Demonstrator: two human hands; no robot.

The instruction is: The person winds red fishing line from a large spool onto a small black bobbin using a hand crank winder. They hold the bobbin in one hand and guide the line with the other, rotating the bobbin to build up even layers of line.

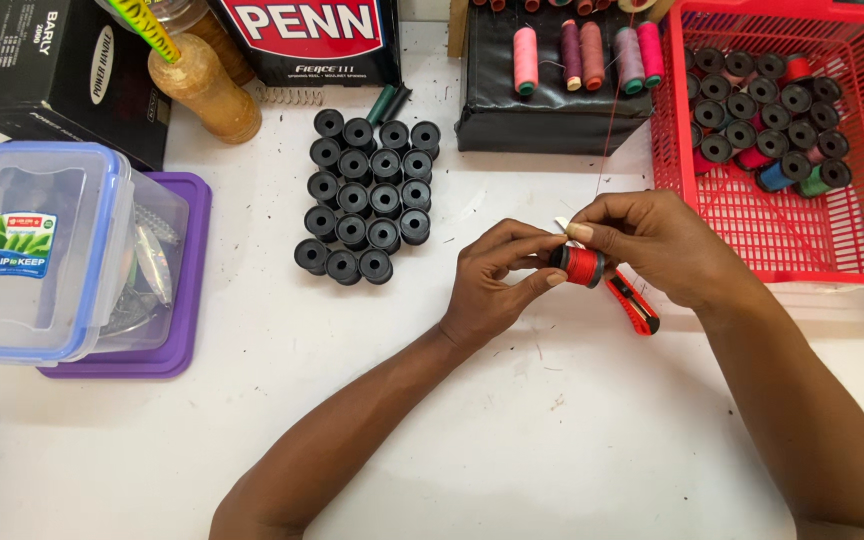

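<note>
Currently, both hands, left hand and right hand, are gripping 1 red-wound bobbin mid-counter, while empty black bobbins are waiting toward the far edge and finished ones are filling the red basket.

- The spool is a small black bobbin wound full with red thread, lying on its side in the air just above the white table, one black end facing the camera.
- It sits just left of the red cutter, pinched between fingertips from both sides.
- A small white tag sticks up at its top edge.
</note>
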